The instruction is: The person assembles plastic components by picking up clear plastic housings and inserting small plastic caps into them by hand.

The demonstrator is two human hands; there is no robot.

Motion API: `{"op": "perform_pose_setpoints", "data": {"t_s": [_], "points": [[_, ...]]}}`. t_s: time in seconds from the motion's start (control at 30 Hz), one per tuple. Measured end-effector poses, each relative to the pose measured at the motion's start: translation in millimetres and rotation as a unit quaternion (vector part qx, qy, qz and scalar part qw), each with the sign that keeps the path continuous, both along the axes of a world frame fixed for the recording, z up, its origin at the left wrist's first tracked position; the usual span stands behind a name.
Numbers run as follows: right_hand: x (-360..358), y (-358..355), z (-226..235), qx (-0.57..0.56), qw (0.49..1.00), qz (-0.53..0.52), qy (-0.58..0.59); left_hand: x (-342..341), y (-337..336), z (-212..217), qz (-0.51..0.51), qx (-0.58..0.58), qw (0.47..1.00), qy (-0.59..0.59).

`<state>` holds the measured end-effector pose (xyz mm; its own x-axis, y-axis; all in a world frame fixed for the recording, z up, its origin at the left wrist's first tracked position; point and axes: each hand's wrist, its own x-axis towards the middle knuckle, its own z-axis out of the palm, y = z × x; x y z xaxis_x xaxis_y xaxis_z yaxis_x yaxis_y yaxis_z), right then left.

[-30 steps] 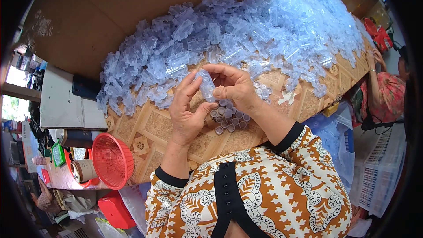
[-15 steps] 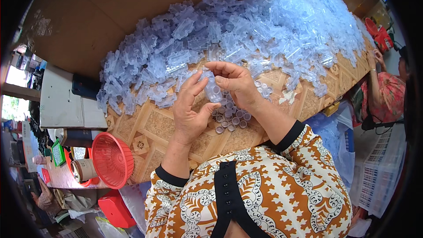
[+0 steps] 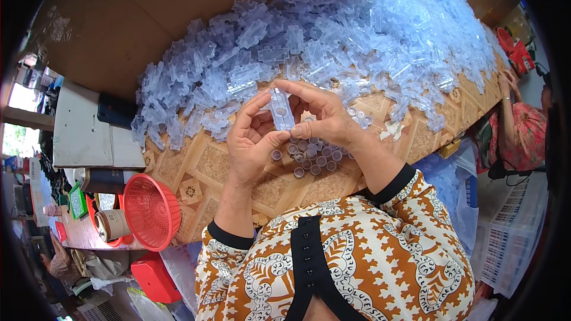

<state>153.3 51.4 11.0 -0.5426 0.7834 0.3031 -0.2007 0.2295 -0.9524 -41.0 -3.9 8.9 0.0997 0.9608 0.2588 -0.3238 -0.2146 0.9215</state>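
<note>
Between my two hands is a clear plastic piece [image 3: 281,110], roughly rectangular, with a round hole or ring in its face. My left hand [image 3: 253,137] grips its left side, thumb at the lower end. My right hand [image 3: 324,113] holds the other side, its index finger at the top end and its thumb by the lower corner. Under my hands, small round clear plastic caps [image 3: 315,157] lie in a loose group on the table [image 3: 226,169]. Beyond them spreads a big heap of similar clear plastic pieces [image 3: 333,35].
A red plastic basket [image 3: 151,211] stands at the table's left edge, near a roll of tape [image 3: 112,226]. A dark phone [image 3: 116,113] leans by a white box [image 3: 89,131]. Brown cardboard [image 3: 178,0] walls the far side. At right, another person's arm [image 3: 507,113] reaches the heap.
The clear plastic piece has been turned so its flat face with the round hole shows. Both hands have closed in around it, the right thumb shifting down to its lower end.
</note>
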Motion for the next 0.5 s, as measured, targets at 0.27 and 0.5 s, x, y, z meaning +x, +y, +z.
{"op": "perform_pose_setpoints", "data": {"t_s": [0.27, 0.5], "points": [[3.3, 3.6, 2.4, 0.126, 0.990, -0.042, -0.056, 0.0, 0.0, -6.3, 0.014, 0.026, 0.999, 0.025], [3.8, 3.9, -1.3, 0.214, 0.972, -0.070, -0.071, 2.0, -0.4, -6.1, 0.019, 0.027, 0.999, 0.022]]}}
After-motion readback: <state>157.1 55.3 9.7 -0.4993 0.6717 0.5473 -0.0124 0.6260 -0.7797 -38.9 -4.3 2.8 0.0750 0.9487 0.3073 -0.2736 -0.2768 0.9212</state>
